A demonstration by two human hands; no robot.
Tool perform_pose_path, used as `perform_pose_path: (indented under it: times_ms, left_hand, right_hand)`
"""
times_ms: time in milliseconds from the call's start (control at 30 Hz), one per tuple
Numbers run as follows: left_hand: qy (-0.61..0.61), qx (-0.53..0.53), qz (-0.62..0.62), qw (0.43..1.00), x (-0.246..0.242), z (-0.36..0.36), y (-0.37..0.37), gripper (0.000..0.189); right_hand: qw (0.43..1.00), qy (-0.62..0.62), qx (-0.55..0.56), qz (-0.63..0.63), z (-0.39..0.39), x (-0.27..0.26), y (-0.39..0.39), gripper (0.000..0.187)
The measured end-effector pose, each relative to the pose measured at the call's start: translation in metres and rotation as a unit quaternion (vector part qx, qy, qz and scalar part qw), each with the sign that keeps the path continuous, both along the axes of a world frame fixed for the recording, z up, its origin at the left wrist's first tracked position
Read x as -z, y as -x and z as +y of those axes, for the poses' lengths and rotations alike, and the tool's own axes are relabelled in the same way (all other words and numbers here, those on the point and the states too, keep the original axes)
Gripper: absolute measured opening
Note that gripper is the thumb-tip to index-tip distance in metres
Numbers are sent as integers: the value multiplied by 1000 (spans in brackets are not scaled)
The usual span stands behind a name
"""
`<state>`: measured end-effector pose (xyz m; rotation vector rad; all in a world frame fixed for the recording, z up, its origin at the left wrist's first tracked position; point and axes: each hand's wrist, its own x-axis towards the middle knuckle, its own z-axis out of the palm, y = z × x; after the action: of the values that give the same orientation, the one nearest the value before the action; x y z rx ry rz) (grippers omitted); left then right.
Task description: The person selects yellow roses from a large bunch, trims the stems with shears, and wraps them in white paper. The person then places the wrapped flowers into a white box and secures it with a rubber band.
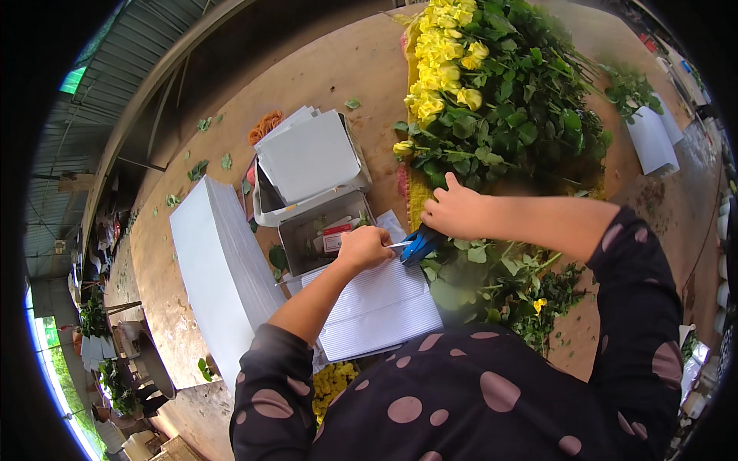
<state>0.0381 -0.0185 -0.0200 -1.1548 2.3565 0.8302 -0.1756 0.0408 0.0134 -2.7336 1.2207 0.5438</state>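
My right hand [452, 210] is closed around the dark end of a blue and black stapler [420, 245], its index finger sticking out. At the stapler's blue end, my left hand [366, 248] pinches a thin silvery strip [399, 245]; whether the strip is a part of the stapler I cannot tell. Below both hands lie white corrugated sheets [380, 317]. Just behind my left hand, an open grey box [294, 253] holds a small red and white carton [336, 237] and leaf scraps. Yellow roses [438, 75] with leafy stems lie beyond my right hand on a yellow woven cloth [418, 199].
A tall stack of white sheets [216, 248] stands at the left. Behind the grey box are a container with white cards [311, 152] and orange rubber bands [265, 127]. Cut greenery [519, 276] lies right of the corrugated sheets; a white paper wrap [651, 138] stands far right. Yellow flowers [334, 383] show below.
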Motion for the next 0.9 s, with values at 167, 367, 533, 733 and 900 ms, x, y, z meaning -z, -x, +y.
perform_pose_path:
  times_ms: [167, 367, 533, 733, 900]
  left_hand:
    - [-12, 1, -36, 999, 1, 1, 4, 22]
    - [17, 25, 14, 999, -6, 5, -3, 26]
    - [310, 134, 207, 918, -22, 68, -29, 33]
    - [261, 189, 223, 920, -23, 163, -44, 27]
    - [320, 247, 228, 886, -4, 169, -40, 11]
  right_hand:
    - [990, -102, 100, 13, -7, 1, 2, 26]
    - [986, -42, 154, -43, 11, 1, 10, 36]
    - [863, -47, 484, -140, 78, -32, 17, 47]
    - [550, -138, 628, -533, 219, -4, -77, 45]
    - [509, -130, 694, -493, 226, 54, -137, 41]
